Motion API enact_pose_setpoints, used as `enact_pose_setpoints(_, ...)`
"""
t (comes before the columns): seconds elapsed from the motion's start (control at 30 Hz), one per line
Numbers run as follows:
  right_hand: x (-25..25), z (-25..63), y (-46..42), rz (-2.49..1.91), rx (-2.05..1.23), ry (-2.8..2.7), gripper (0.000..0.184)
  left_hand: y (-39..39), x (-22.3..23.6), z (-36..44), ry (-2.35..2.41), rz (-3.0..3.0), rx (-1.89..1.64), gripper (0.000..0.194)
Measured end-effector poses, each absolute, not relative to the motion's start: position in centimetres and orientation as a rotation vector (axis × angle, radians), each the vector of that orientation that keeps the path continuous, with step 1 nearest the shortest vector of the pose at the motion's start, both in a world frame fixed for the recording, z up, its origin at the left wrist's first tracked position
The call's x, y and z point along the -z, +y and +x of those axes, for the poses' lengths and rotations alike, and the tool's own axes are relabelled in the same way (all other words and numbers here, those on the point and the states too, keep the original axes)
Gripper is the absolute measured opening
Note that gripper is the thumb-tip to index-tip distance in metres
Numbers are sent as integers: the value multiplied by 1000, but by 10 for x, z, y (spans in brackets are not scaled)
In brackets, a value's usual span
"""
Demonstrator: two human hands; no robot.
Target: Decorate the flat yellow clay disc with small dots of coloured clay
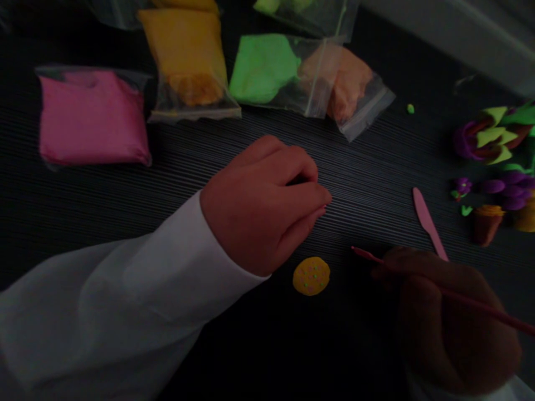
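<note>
My left hand (pixel 267 203) is closed above the dark ribbed table, thumb and forefinger pinched together. A tiny bit of pink clay (pixel 324 207) just shows at its fingertips; most of it is hidden. My right hand (pixel 455 317) grips a thin pink modelling tool (pixel 472 303) like a pen, its pointed tip aimed left. Between the hands, nearer to me, lies a flat yellow clay disc (pixel 311 276) dotted with small green and pinkish specks. Neither hand touches the disc. Partly behind my right hand rests a pink plastic knife (pixel 428 220).
Along the back lie bags of pink clay (pixel 94 120), orange-yellow clay (pixel 188 50), green clay (pixel 265 67) and peach clay (pixel 349 81). At the right are a purple clay piece with yellow-green leaves (pixel 495 136), a small brown pot (pixel 487 225) and purple lumps (pixel 512 186).
</note>
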State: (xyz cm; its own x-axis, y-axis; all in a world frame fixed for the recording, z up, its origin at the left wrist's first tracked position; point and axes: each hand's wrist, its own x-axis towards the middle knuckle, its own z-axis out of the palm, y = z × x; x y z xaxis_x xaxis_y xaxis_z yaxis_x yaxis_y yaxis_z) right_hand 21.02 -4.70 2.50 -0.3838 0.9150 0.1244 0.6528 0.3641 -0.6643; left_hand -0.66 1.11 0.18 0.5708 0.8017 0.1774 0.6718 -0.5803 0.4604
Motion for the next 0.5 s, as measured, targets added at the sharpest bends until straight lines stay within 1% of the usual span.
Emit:
enact_pose_setpoints(0.17, -23, 210, -49, -1372, -769, -2110, 26, 11, -1, -7, 1208, 2493, -533, 21)
enact_pose_setpoints(0.37, -26, 208, -48, -1424, -823, -2122, 22, 10, -1, -7, 1227, 2468, -537, 21)
enact_pose_setpoints(0.5, -24, 210, -47, -1306, -768, -2136, 24, 11, 0, -7, 1199, 2462, -568, 23)
